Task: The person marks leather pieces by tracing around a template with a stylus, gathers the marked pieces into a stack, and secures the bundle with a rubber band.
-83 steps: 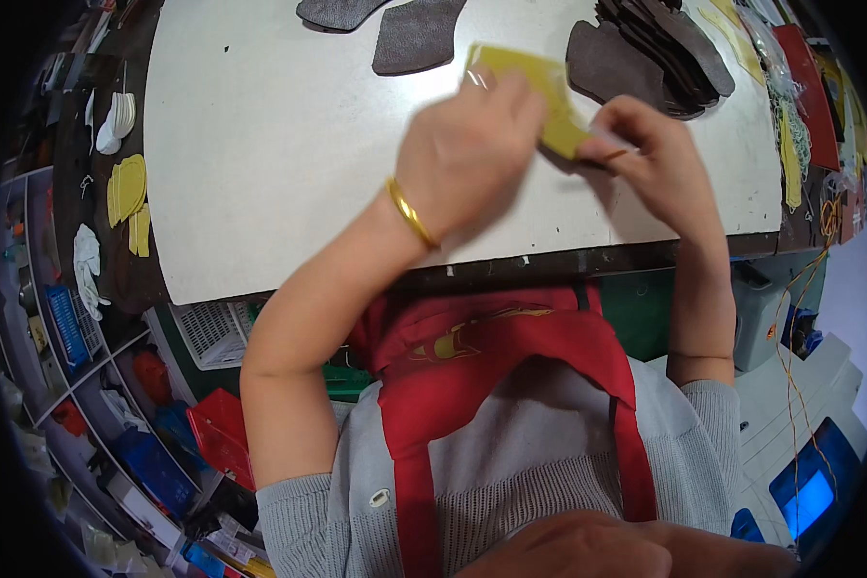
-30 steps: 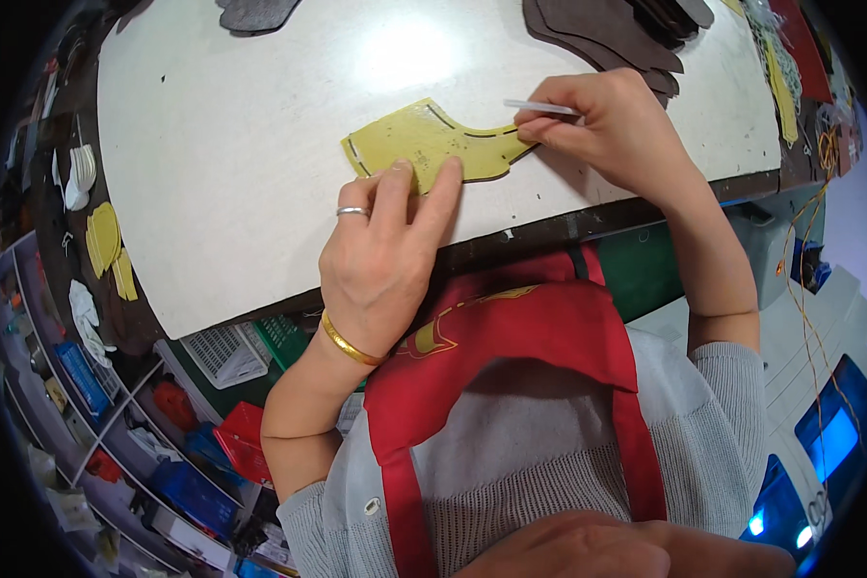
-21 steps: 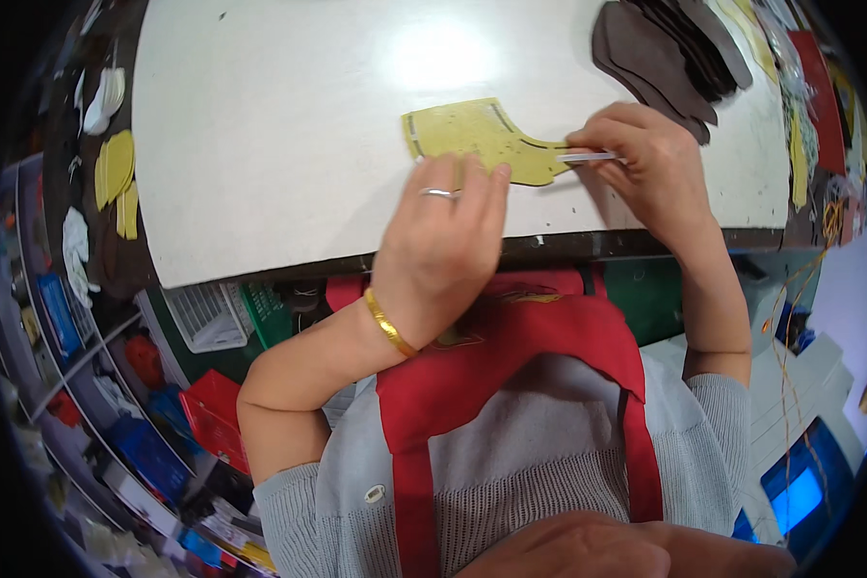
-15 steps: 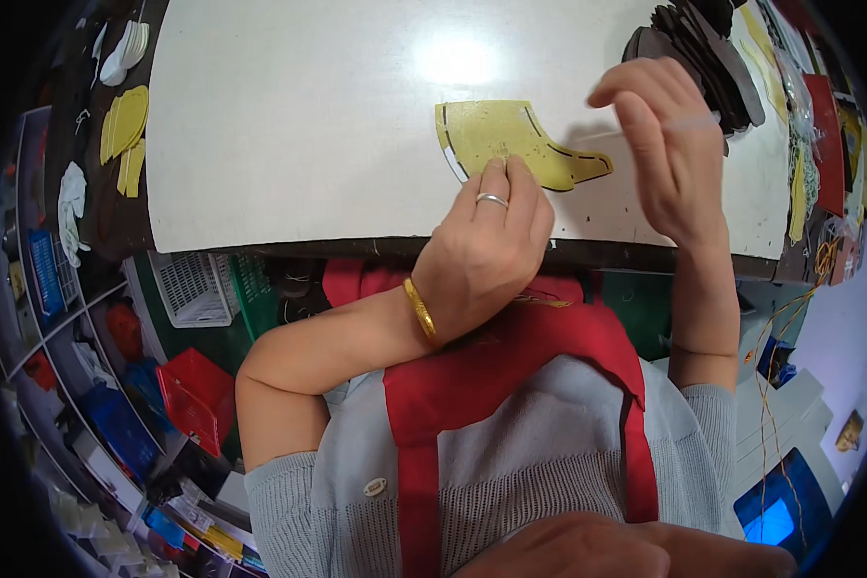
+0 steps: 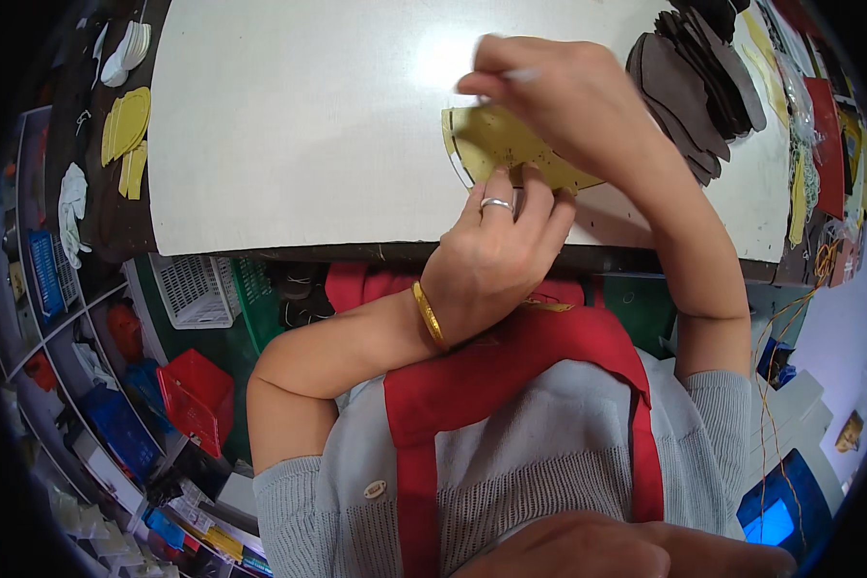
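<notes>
Yellow template: I had the yellow template [image 5: 512, 144] flat on the white worktop [image 5: 289, 144], near the edge closest to the person; a curved line of dark and white slots followed its left side, and small dark specks showed on its face.
Left hand: I saw the left hand [image 5: 496, 246] come over the near edge, fingertips resting on the template from above, fingers slightly spread rather than gripping.
Right hand: The right hand [image 5: 568, 91] was above the template and blurred, fingers drawn in narrow on a thin pale stick [image 5: 522, 74]; I could not tell whether its tip touched anything.
Hidden part: The right forearm crossed over the template's right end, so I could not make out that end fully.
Brown pieces: To the right, well apart from the left hand, I had a fanned pile of dark brown pieces [image 5: 679, 96] on the worktop.
Ring and bracelet: A silver ring [image 5: 497, 202] sat on a left finger, a gold bracelet [image 5: 430, 316] round the left wrist.
Clothing: I looked down on a red apron [image 5: 511, 371] over a grey knit top [image 5: 539, 433].
Left margin: Beside the worktop I saw more yellow pieces [image 5: 125, 125], and a crumpled white glove [image 5: 72, 207] nearer the person.
Below: A white basket [image 5: 191, 289] stood beneath the worktop's edge, a red bin [image 5: 197, 395] nearer the person.
Right margin: Thin orange cord [image 5: 824, 258] hung there, with a lit blue screen [image 5: 769, 525] lower down.
</notes>
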Available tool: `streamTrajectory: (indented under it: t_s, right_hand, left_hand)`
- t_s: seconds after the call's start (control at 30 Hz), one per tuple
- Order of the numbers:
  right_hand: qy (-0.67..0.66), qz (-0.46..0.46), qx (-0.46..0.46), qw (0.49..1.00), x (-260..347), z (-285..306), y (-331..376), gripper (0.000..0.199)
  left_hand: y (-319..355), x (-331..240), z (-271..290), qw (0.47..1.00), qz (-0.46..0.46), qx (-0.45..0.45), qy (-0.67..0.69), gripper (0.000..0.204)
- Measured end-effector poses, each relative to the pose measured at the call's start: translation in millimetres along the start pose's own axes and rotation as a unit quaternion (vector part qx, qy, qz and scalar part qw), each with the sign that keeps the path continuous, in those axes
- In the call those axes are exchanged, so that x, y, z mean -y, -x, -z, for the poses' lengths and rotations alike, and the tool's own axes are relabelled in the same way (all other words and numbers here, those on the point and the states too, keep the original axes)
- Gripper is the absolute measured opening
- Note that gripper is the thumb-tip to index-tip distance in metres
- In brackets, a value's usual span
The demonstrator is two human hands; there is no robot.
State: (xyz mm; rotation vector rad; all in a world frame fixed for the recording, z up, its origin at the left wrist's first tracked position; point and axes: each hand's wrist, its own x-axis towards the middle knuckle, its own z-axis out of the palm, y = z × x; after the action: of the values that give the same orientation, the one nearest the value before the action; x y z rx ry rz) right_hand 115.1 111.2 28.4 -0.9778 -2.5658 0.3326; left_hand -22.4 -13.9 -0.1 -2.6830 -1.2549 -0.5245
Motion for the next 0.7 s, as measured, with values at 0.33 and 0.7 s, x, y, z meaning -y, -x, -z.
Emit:
streamTrajectory:
  t_s: [0.33,0.7]
  right_hand:
    - [-0.076,-0.139,0.000,0.987,-11,18,54,0.029]
    - [-0.198,-0.249,-0.039,0.947,-11,52,95,0.030]
  left_hand:
    - [-10,-5,-3,1.000,-0.008,0.008,0.015,0.032]
    - [-17,0,1,0.999,-0.020,0.032,-0.025,0.031]
